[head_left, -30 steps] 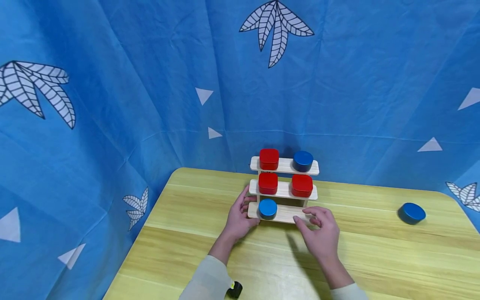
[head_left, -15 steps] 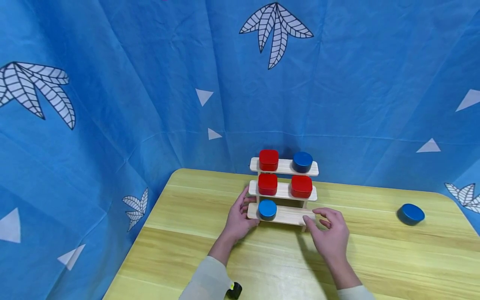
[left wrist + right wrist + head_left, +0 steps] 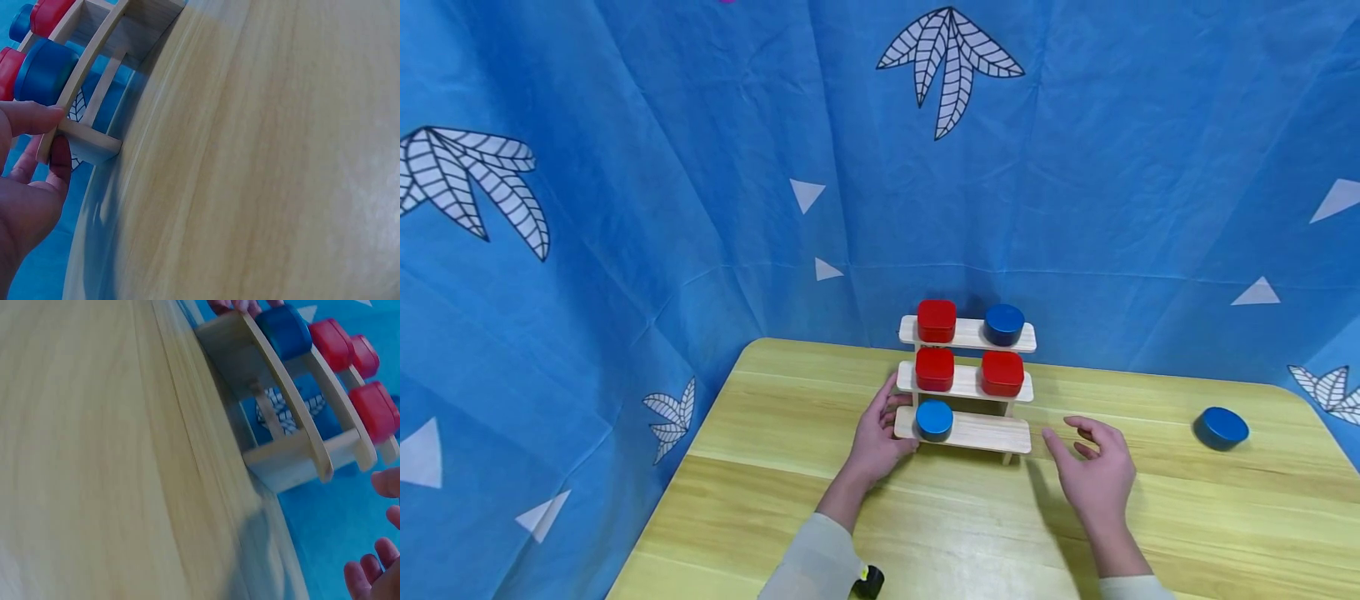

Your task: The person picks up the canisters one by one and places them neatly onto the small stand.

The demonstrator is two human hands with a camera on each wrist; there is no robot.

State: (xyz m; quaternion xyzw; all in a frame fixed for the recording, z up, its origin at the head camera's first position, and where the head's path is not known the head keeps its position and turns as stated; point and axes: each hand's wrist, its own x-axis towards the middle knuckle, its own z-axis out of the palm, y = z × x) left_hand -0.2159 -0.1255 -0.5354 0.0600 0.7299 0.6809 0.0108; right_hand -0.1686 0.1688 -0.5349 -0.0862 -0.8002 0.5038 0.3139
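A three-tier wooden shelf (image 3: 992, 432) stands near the table's far edge. My left hand (image 3: 877, 433) grips the left end of its lowest board, thumb and fingers on either side in the left wrist view. On that board sits a round blue box (image 3: 934, 420). Two red square boxes, one left (image 3: 935, 369) and one right (image 3: 1002, 373), fill the middle tier. The top tier bears a red square box (image 3: 936, 321) and a round dark-blue box (image 3: 1003, 324). My right hand (image 3: 1097, 475) hovers right of the shelf, fingers loosely bent and holding nothing.
Another round blue box (image 3: 1221, 428) lies on the wooden table (image 3: 760, 467) at the far right. A small black object (image 3: 868, 582) is by the left sleeve. Blue patterned cloth (image 3: 1075, 167) hangs behind and to the left of the table.
My right hand has moved right, away from the lowest board's right end, which now shows fully. My left hand stays on the shelf, and the boxes keep their places.
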